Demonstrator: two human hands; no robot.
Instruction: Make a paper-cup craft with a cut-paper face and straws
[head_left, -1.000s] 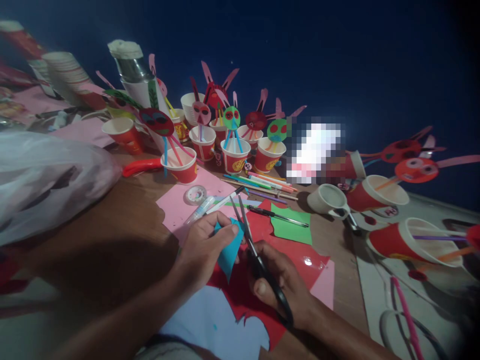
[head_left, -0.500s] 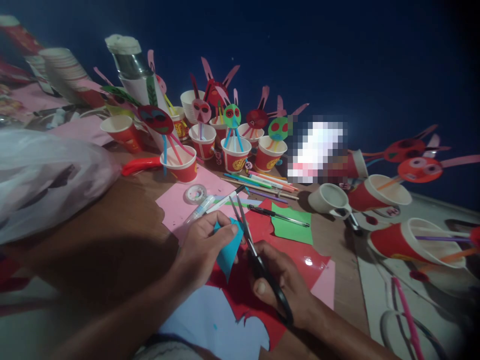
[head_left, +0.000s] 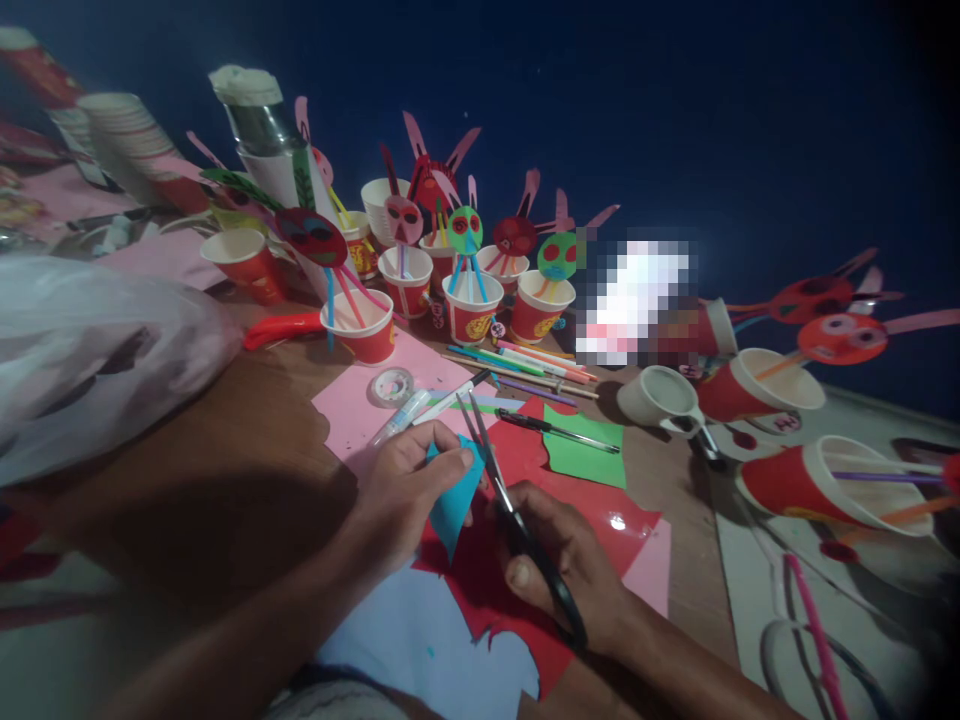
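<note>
At the middle of the wooden table (head_left: 300,445), a pair of bare hands over scattered paper. Left hand (head_left: 405,490): thumb pressed on top, pinching a piece of blue paper (head_left: 454,500) in the air above a red sheet (head_left: 592,515); one corner of the piece points down. Right hand (head_left: 559,565): closed round the black handles of the scissors (head_left: 500,485). Blades slightly parted, tips up and away from the person, running just beside the paper's right edge. Whether metal touches paper, cannot tell from here.

Judgement on handling: a posture for cutting. Best done with the pinch firm but close to the cutting line, so the thin piece does not fold between the blades. Better to open the blades wider, seat the paper deep near the pivot, and turn the paper rather than the wrist round any curve. Left thumb lies near the blade side; worth keeping it back.

Nearby, beyond the hands: black pen (head_left: 559,431) partly on a green sheet (head_left: 600,466); tape roll (head_left: 391,387) on pink paper (head_left: 341,410).
</note>
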